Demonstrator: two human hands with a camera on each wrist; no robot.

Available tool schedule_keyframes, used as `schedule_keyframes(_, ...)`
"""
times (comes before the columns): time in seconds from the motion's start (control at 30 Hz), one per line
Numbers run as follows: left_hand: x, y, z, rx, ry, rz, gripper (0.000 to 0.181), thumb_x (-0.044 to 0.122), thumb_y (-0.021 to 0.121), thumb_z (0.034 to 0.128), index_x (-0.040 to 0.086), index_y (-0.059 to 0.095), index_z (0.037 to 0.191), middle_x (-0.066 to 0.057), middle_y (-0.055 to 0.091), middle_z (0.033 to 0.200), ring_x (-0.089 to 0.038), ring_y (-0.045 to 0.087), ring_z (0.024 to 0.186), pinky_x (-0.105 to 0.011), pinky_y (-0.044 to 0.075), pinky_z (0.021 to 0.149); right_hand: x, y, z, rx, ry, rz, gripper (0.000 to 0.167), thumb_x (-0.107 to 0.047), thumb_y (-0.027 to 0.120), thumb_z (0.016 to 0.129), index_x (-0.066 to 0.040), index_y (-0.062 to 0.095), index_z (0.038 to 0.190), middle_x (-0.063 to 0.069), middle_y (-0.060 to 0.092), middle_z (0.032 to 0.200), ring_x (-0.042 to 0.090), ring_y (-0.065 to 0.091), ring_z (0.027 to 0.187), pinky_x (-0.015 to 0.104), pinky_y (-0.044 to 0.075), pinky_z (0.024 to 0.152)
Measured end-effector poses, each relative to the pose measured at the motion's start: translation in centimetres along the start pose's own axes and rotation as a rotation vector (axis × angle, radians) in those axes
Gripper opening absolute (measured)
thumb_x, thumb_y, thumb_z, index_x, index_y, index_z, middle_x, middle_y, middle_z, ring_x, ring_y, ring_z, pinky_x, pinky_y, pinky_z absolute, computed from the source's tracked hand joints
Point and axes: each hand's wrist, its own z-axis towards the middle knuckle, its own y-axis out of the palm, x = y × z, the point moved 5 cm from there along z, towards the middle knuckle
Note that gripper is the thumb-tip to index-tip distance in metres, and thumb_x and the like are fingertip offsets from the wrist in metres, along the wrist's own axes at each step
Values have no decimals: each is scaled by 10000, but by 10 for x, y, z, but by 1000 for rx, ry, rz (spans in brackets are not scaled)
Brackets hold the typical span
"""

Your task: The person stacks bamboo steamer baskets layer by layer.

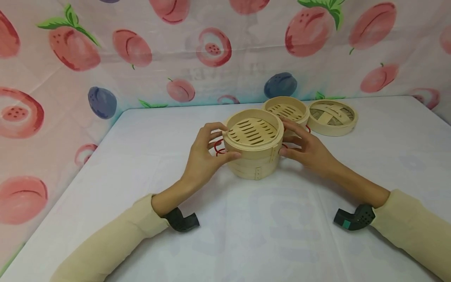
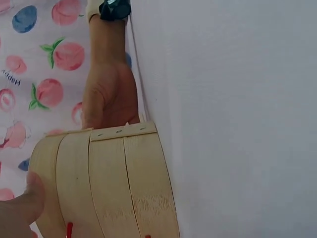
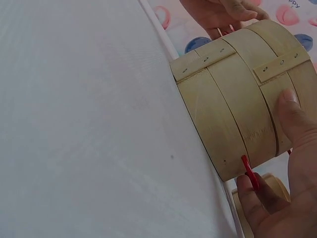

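Two round bamboo steamer baskets (image 1: 253, 160) stand stacked on the white-covered table, the slatted floor of the upper one showing. My left hand (image 1: 202, 154) grips the stack from the left, thumb on the front wall and fingertips at the rim near a red loop handle (image 1: 219, 148). On the right side my right hand (image 1: 311, 152) holds the stack, its thumb against the wall. In the right wrist view, fingers of that hand touch a red loop (image 3: 250, 172) low on the basket. The far side of the stack is hidden.
Behind the stack sits another bamboo steamer basket (image 1: 287, 109), partly covered by the stack and right hand. To its right lies a woven bamboo lid (image 1: 332, 117). A fruit-printed cloth (image 1: 211, 82) hangs behind the white tabletop (image 1: 267, 235).
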Motion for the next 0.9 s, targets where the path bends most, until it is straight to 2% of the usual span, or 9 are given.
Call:
schedule_keyframes(0.07,-1,-4,-2,11,22,11,582,150,840,742,165,524,1230,-1,473,1282,-165,501,1218,-358,432,966,0,0,0,0,-5,4,714,18,601,921,-214,282,1517,-7,192,1560,220,473,1235,247,471,912)
schedule_keyframes(0.13,-4,-7,-3,17,34,-5,586,126,835,740,163,541,1246,9,497,1277,-183,514,1215,-357,438,955,-1,0,0,5,-3,8,721,23,604,917,-222,285,1516,-4,218,1549,218,476,1235,253,479,905)
schedule_keyframes(0.27,-11,-9,-3,-9,15,-87,586,83,816,752,177,566,1273,35,533,1292,-194,554,1169,-380,481,919,0,0,-1,19,6,11,733,23,613,910,-232,287,1515,24,298,1504,193,484,1231,253,487,895)
schedule_keyframes(0.4,-15,-8,-3,-25,17,-151,596,42,785,778,182,552,1308,16,529,1313,-183,594,1107,-422,495,898,1,0,0,17,2,17,736,34,614,906,-224,289,1514,41,311,1491,196,482,1233,254,482,901)
schedule_keyframes(0.63,-18,-7,-2,-36,41,-129,549,47,721,842,177,532,1340,-38,546,1283,-175,608,1089,-357,492,907,0,-2,2,3,-7,7,749,44,612,904,-228,278,1517,35,304,1492,219,478,1236,254,483,901)
schedule_keyframes(0.8,-19,-6,0,-45,56,-114,530,39,692,864,167,532,1353,-53,562,1281,-179,594,1116,-406,479,930,1,-3,2,12,0,0,739,29,613,908,-233,281,1515,28,289,1490,195,490,1218,248,485,894)
schedule_keyframes(0.9,-19,-5,1,-49,65,-110,516,28,676,873,153,537,1354,-36,559,1299,-169,588,1128,-394,476,934,1,-3,2,16,-4,-3,723,16,616,910,-220,289,1511,33,271,1483,182,502,1201,247,485,891)
